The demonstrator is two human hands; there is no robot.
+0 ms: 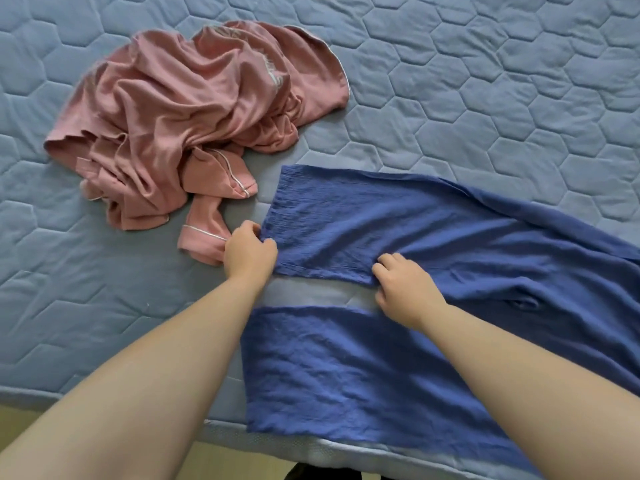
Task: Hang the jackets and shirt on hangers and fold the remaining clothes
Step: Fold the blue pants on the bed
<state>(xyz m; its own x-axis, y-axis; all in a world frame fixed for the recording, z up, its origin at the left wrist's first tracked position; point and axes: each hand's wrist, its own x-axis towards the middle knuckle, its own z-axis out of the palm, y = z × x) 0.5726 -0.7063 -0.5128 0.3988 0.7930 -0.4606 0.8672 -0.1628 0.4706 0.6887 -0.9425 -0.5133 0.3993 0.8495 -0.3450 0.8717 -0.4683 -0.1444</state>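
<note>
Blue trousers point(398, 220), spread on bed point(485, 81) (pink garment point(180, 109) crumpled beside).
Left hand point(249, 252), right hand point(405, 289): fingers point(388, 263) pinching far leg's edge.

I am looking down at a bed point(485, 81) that fills nearly the whole frame. Its cover is a dusty blue quilted fabric, stitched in a repeating pattern of large hexagons. The stitch lines show as shallow grooves, clearest across the upper right and down the left side of the frame. Along the bottom of the frame the near edge of the bed runs from left to right, finished with a paler band of mesh-like fabric point(322, 452). Below that edge, left of centre, I see a narrow strip of pale yellowish floor point(225, 460). At the very bottom centre is a small dark shape point(304, 473), too cut off for me to identify.
</note>
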